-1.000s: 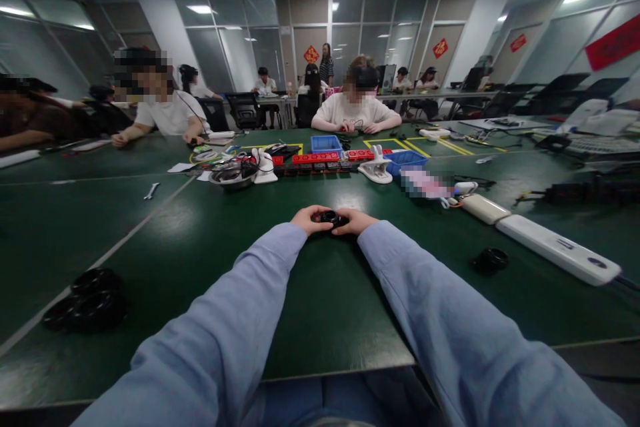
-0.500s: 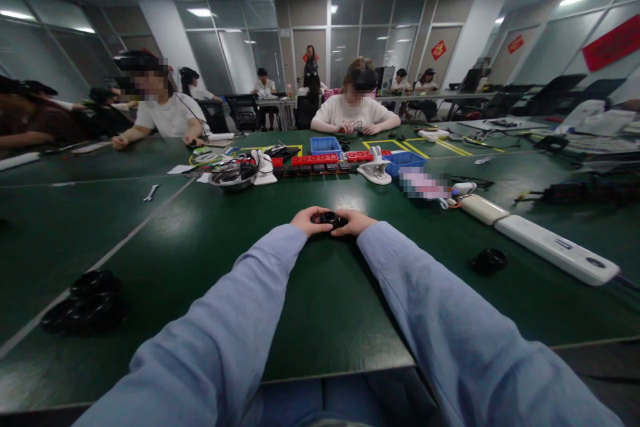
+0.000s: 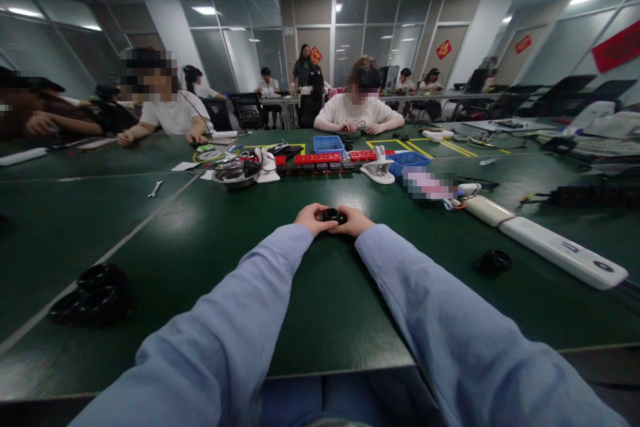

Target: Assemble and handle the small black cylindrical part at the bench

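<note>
Between my two hands is a small black ring-shaped part [image 3: 331, 215], shiny, with a round opening facing up. My left hand [image 3: 312, 218] is closed on its left side, fingers curled around it. From the right, my right hand [image 3: 353, 221] grips the same part, its thumb near the left one. Both hands are low over the green table [image 3: 220, 233]; whether the part touches the tabletop I cannot tell. A similar black ring part [image 3: 494, 263] lies to the right. Several more black ring parts [image 3: 95, 295] are heaped at the left.
A small wrench [image 3: 155, 189] lies at left. Ahead are a metal bowl [image 3: 235, 177] of cables, a white clamp [image 3: 379, 167], blue bins [image 3: 328, 145] and red-and-black strips [image 3: 320, 159]. A long white device [image 3: 563, 250] runs along the right. Co-workers [image 3: 357, 107] sit across the table.
The view has shifted slightly. My hands still hold the black part, with the fingers a little differently placed around it. In the background, a standing person has moved left.
</note>
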Available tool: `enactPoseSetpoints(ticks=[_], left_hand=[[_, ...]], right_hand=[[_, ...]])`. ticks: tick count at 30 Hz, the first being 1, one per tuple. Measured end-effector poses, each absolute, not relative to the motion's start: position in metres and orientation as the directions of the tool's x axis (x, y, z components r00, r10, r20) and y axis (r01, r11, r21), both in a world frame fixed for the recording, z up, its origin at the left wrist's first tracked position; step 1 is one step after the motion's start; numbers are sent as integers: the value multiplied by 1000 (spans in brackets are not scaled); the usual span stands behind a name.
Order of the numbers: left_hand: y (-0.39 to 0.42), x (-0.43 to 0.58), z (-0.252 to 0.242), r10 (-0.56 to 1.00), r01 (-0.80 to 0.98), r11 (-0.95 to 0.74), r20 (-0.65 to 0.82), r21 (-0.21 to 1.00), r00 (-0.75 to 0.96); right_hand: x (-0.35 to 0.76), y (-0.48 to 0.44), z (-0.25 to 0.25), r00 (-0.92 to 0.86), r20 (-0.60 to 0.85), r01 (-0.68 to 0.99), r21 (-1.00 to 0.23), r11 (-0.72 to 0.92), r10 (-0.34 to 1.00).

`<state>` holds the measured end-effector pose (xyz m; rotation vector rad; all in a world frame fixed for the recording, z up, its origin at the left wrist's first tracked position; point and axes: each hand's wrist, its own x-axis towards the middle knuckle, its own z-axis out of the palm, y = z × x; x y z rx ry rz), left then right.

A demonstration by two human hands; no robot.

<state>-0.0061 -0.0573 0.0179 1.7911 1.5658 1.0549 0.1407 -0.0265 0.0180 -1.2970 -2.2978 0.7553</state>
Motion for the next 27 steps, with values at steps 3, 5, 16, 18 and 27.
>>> enactPoseSetpoints(ticks=[3,5,16,18,27], left_hand=[[-59,3,19,951,680,-71,256,730,-176],[-59,8,19,929,711,-24,278,703,-243],[-54,-15,13,963,475,-269,224,838,150],[-54,-17,13,962,436,-265,206,860,179],[-52,-16,12,965,390,-248,190,887,180]], right_hand=[[128,-35,16,-302,160,798,-497,342,940],[121,-41,16,-218,186,842,-460,281,958],[146,-24,20,-653,99,511,-674,533,751],[150,-21,22,-707,47,442,-750,492,706],[150,-21,22,-693,53,437,-762,477,719]])
